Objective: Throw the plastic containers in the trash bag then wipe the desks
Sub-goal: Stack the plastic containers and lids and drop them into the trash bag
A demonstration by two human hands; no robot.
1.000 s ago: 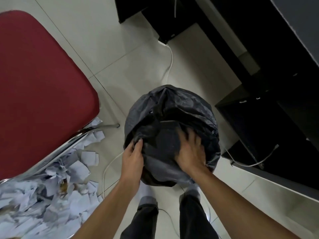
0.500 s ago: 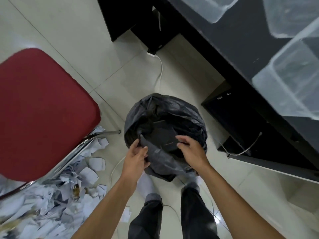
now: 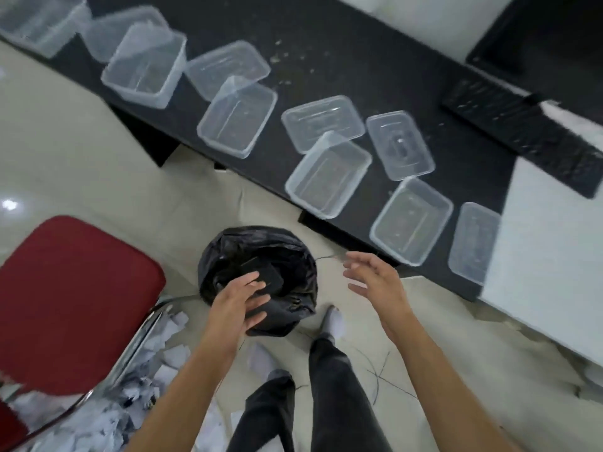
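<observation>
A black trash bag (image 3: 287,256) stands open on the floor in front of my feet. My left hand (image 3: 236,300) hovers over its near rim with relaxed fingers, holding nothing. To the right of the bag and off it, my right hand (image 3: 375,278) is raised with fingers spread. Several clear plastic containers and lids lie along the black desk (image 3: 326,53); the nearest are a tub (image 3: 328,174) at the desk edge and another tub (image 3: 411,220) just above my right hand. Crumbs speckle the desk top.
A red chair (image 3: 71,298) with a chrome frame stands at the left, with a heap of torn paper (image 3: 107,415) under it. A black keyboard (image 3: 528,135) and white sheet (image 3: 551,243) lie on the desk at the right. Thin cables trail over the floor tiles.
Both hands have let go of the bag's rim. My right hand has moved up and right toward the desk. The view has lifted, bringing the desk and containers into sight.
</observation>
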